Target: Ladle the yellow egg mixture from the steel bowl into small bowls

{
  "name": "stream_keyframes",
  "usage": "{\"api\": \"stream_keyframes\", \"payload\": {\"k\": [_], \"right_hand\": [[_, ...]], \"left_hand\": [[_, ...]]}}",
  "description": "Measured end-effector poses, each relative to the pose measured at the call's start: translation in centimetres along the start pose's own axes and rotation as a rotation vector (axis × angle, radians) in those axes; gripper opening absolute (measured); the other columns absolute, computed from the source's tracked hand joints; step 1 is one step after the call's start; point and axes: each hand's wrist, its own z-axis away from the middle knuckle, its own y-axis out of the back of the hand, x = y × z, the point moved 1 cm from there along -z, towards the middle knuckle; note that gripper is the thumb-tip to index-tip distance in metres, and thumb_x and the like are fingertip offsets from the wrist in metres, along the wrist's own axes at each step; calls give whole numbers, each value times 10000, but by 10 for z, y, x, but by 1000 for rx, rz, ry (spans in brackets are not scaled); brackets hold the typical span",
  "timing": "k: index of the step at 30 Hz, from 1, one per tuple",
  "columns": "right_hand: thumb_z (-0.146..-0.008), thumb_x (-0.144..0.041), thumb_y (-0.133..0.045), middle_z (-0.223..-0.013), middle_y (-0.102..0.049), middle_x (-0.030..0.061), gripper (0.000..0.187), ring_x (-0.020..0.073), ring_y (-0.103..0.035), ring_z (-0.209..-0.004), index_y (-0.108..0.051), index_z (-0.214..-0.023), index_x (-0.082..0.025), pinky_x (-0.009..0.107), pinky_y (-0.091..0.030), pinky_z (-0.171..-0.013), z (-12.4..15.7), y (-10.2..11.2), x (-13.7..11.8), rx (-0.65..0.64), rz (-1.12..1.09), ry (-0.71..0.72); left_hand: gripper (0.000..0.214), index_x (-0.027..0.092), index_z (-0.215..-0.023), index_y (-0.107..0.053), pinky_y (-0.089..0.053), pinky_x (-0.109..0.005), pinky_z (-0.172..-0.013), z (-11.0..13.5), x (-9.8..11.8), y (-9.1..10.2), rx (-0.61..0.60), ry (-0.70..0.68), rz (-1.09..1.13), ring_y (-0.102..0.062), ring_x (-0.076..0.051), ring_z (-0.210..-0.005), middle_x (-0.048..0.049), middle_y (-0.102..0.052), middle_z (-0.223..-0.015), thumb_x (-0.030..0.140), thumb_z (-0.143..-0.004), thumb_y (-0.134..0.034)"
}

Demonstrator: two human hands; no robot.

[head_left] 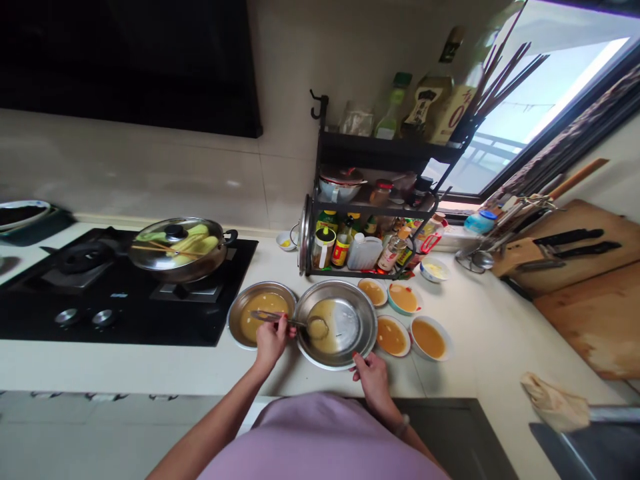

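My left hand [273, 339] is closed round the handle of a metal ladle [318, 329]. The ladle's bowl dips into a shallow yellowish liquid in a steel basin [369, 343], whose bottom shows bare on its right side. My right hand [371, 375] grips that basin by its near right rim. Left of it stands a second steel basin [231, 319] with more of the yellow liquid, partly behind my left hand and the ladle handle. Several bowls of orange-brown liquid stand to the right, among them a white bowl [447, 341] and a green-edged bowl [400, 310].
A lidded pan [180, 267] with corn-like food inside sits on the black gas stove [130, 327] at left. Behind the basins rises a black spice rack [390, 150] full of bottles. A knife block [520, 257], cutting boards [575, 293] and a cloth [555, 403] are at right.
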Motion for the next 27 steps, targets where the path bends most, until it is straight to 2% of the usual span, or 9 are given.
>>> {"api": "stream_keyframes", "payload": {"k": [3, 8, 17, 23, 27], "right_hand": [[-631, -481, -564, -479, -610, 28, 280, 155, -517, -370, -561, -589, -204, 266, -389, -424, 0, 0, 1, 4, -1, 4], [-641, -478, -574, -482, -611, 24, 277, 158, -522, -379, -566, -603, -204, 269, -402, -431, -1, 1, 1, -3, -8, 12], [-643, -497, -554, -475, -606, 22, 292, 160, -526, -386, -566, -591, -210, 274, -403, -443, -3, 1, 5, 1, 36, 6], [-651, -487, -569, -474, -604, 21, 284, 162, -525, -387, -559, -597, -209, 277, -406, -451, -4, 1, 2, -14, 19, 18], [-648, -490, -568, -478, -607, 22, 289, 160, -520, -384, -560, -597, -206, 274, -392, -445, -4, 1, 2, -13, 16, 17]], "left_hand": [[265, 123, -882, -646, -562, -332, -555, -4, -6, 5, 56, 161, 175, -693, -237, -520, -84, -707, -579, 367, -833, -557], [173, 127, -838, -628, -582, -340, -566, -4, -1, 11, 107, 240, 301, -687, -216, -506, -66, -697, -560, 295, -819, -592], [229, 123, -833, -618, -593, -359, -540, -5, 14, 32, 166, 103, 299, -692, -224, -518, -73, -700, -573, 349, -817, -582], [293, 107, -902, -601, -591, -367, -586, -6, 22, 62, 265, 73, 251, -702, -235, -546, -73, -706, -584, 383, -803, -592], [308, 114, -904, -616, -583, -354, -588, -6, 20, 84, 342, 6, 75, -710, -252, -566, -76, -712, -585, 404, -816, -558]]}}
